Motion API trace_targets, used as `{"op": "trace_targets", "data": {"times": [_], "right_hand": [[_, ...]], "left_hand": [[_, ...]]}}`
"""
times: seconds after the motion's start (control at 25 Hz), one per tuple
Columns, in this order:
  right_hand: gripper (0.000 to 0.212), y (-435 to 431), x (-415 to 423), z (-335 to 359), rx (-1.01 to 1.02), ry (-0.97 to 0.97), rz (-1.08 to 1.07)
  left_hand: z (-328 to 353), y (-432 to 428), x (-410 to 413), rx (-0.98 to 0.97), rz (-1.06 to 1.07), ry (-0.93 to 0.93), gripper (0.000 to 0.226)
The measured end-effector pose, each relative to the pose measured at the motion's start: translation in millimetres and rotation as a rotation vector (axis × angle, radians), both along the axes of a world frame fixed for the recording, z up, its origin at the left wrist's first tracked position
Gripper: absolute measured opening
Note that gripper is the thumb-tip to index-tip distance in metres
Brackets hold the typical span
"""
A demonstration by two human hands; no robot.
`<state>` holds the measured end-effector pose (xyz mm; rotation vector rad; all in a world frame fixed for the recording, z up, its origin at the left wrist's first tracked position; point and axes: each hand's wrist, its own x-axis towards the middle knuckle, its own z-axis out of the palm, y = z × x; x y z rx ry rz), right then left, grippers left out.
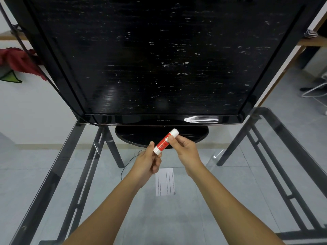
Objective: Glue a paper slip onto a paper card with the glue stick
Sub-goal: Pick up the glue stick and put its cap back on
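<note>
A large glossy black flat-screen television (pixel 159 59) is set on a clear glass table with dark metal legs (pixel 230 200); a crumpled red cloth (pixel 19 61) is seen at the far left.

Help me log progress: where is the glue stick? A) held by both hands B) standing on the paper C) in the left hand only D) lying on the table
A: the left hand grips the lower end of the glue stick while the right hand pinches it near the white cap.

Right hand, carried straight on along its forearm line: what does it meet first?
The right hand pinches the glue stick near its cap. Beyond that, the TV's black oval stand probably comes first, then the bezel; depth is unclear.
</note>
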<state>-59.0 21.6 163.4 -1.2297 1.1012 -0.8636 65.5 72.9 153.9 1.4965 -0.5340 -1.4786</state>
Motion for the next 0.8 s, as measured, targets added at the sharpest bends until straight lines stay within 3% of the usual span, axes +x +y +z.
{"op": "trace_targets", "data": {"times": [0.08, 0.2, 0.32, 0.48, 0.6, 0.72, 0.8], "right_hand": [[0.027, 0.4, 0.0, -0.5, 0.001, -0.008, -0.010], [0.026, -1.7, -2.9, -0.7, 0.002, -0.013, -0.040], [0.028, -3.1, -5.4, -0.9, 0.001, -0.013, -0.044], [0.028, -2.4, -6.3, -1.1, -0.005, -0.025, -0.024], [0.027, -1.6, -6.2, -2.9, -0.022, -0.016, -0.022], [0.025, -2.7, -6.1, -4.0, -0.024, -0.017, -0.046], [0.025, -3.5, -6.2, -4.1, -0.019, -0.014, -0.047]], "left_hand": [[2.5, -2.1, -1.3, 0.028, 0.006, 0.020, 0.048], [0.5, -1.8, -3.8, -0.098, 0.081, 0.122, 0.032], [-4.0, 0.3, -6.7, -0.186, 0.031, 0.055, 0.033], [1.8, -0.4, -3.9, 0.013, -0.022, 0.104, 0.045], [5.2, -2.2, -7.2, 0.053, -0.009, 0.152, 0.046], [3.8, -2.6, -10.3, -0.077, 0.114, 0.171, 0.031], [0.2, -0.8, -8.5, -0.176, 0.069, 0.140, 0.026]]}}
